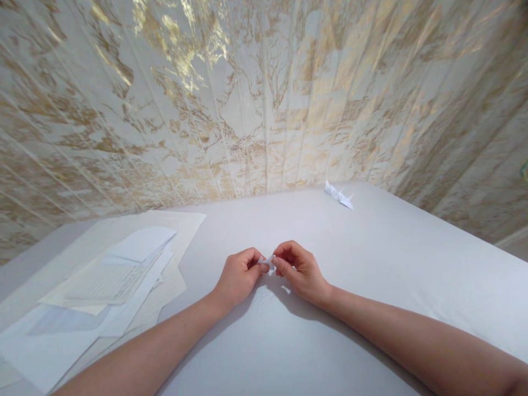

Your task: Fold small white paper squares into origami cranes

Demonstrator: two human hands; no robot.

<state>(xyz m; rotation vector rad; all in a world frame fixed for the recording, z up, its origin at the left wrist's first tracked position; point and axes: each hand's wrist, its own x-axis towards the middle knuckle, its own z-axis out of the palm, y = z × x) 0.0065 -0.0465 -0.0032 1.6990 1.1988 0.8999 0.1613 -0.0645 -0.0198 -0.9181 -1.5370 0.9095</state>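
Observation:
Between both hands, just above the white table point(231, 352), is a small piece of folded white paper point(267, 263). My left hand point(241, 274) pinches it from the left between thumb and fingers. From the right, my right hand point(301, 269) also closes thumb and fingertips on it. The fingers cover much of the paper, so its full shape is hidden. Beyond the right hand, near the table's back edge, lie several small white folded-paper figures point(339, 196) with pointed tips, set in a row.
A spread-out, overlapping pile of paper sheets point(140, 242) covers the table's left side, one of them a printed page point(111, 280). Behind the table rises a wall point(256, 110) with a gold and white pattern. The table's right edge runs diagonally.

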